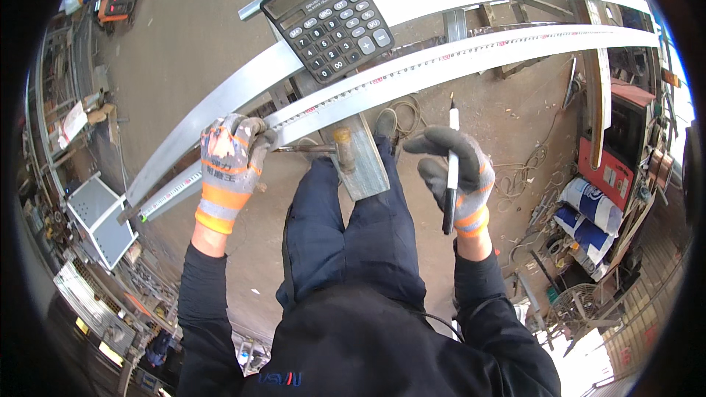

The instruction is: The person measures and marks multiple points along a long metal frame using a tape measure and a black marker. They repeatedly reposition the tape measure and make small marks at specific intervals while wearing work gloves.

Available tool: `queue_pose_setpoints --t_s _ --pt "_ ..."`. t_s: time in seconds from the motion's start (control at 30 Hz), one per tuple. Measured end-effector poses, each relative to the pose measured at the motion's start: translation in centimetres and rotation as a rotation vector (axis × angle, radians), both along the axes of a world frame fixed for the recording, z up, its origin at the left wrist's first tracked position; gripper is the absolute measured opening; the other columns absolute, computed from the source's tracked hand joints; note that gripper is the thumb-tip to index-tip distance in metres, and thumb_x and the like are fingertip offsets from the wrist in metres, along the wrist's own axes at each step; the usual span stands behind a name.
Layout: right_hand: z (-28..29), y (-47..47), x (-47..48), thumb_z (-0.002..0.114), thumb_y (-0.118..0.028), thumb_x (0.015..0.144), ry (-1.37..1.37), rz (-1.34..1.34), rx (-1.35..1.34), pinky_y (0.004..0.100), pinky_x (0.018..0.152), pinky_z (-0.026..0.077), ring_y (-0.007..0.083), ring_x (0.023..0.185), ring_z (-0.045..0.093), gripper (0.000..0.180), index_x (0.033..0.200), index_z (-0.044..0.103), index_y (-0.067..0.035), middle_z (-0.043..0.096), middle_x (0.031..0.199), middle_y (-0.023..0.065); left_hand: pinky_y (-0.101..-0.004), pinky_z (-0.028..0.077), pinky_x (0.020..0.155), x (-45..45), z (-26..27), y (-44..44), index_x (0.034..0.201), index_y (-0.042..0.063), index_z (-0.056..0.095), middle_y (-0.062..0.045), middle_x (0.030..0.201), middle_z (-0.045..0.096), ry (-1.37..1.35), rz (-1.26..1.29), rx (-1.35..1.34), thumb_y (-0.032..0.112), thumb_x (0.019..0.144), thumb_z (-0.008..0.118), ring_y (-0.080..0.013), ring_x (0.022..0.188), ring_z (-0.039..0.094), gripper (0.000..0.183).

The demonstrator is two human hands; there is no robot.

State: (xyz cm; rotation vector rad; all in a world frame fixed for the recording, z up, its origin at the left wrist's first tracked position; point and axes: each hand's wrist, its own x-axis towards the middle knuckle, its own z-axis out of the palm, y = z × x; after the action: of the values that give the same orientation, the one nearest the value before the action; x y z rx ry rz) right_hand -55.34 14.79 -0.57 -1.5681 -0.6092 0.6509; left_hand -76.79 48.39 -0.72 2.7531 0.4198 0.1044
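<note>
My left hand (pixel 231 149), in a grey glove with orange bands, is closed around the near light metal bar (pixel 309 128). A tape measure's blade (pixel 408 70) with black and red marks lies along that bar and passes under my fingers. In my right hand (pixel 469 176), also gloved, is a white marker pen (pixel 453 171) with a black end, its dark tip uncovered and pointing away from me. A black calculator (pixel 331 25) with a lit display rests tilted across the far metal bar (pixel 242 74). Below the bars, a hammer (pixel 343 149) lies on a steel support beam (pixel 364 176).
A red machine (pixel 606 160) stands at the right, near blue and white bags (pixel 593 209). Cables (pixel 518 176) lie on the floor. A fan (pixel 584 303) is at lower right. On the left are an orange device (pixel 117 4) and a grey metal box (pixel 105 220).
</note>
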Motion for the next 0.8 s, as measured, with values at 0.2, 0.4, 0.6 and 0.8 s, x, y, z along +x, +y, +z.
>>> queue_pose_setpoints --t_s 0.2,0.4,0.6,0.8 --pt "1.2 2.9 -6.4 0.088 0.004 0.094 -0.076 -0.070 0.009 0.0390 0.093 0.067 0.0266 0.103 0.087 0.050 0.143 0.076 0.000 0.089 0.115 0.0162 -0.0528 0.055 0.094 -2.5 -0.3 2.2 0.111 0.009 0.078 -0.012 0.111 0.078 -0.019 -0.054 -0.013 0.006 0.086 0.086 -0.0391 0.105 0.073 0.026" --pt "2.1 6.4 -15.3 0.084 0.001 0.101 0.090 -0.141 0.107 0.0366 0.092 0.068 0.0234 0.105 0.086 0.046 0.146 0.075 0.001 0.088 0.121 0.0163 -0.0529 0.055 0.094 -5.3 -0.9 3.9 0.112 0.009 0.079 -0.012 0.110 0.078 -0.047 -0.086 -0.032 0.007 0.085 0.087 -0.0381 0.103 0.073 0.028" --pt "3.5 7.0 -19.9 0.094 -0.018 0.097 0.124 -0.159 0.033 0.0381 0.091 0.066 0.0269 0.101 0.084 0.047 0.134 0.078 0.005 0.087 0.118 0.0189 -0.0520 0.054 0.090 -6.7 -0.4 4.3 0.112 0.011 0.080 -0.010 0.108 0.080 -0.075 -0.065 -0.014 0.011 0.087 0.089 -0.0370 0.100 0.074 0.027" --pt "2.1 6.0 -18.0 0.090 -0.013 0.091 -0.078 -0.072 -0.044 0.0413 0.088 0.064 0.0289 0.094 0.084 0.017 0.106 0.085 -0.008 0.088 0.103 0.0088 -0.0536 0.054 0.092 -7.6 -0.6 4.9 0.111 0.010 0.079 -0.012 0.108 0.079 -0.064 -0.038 -0.029 0.008 0.088 0.085 -0.0389 0.101 0.073 0.024"
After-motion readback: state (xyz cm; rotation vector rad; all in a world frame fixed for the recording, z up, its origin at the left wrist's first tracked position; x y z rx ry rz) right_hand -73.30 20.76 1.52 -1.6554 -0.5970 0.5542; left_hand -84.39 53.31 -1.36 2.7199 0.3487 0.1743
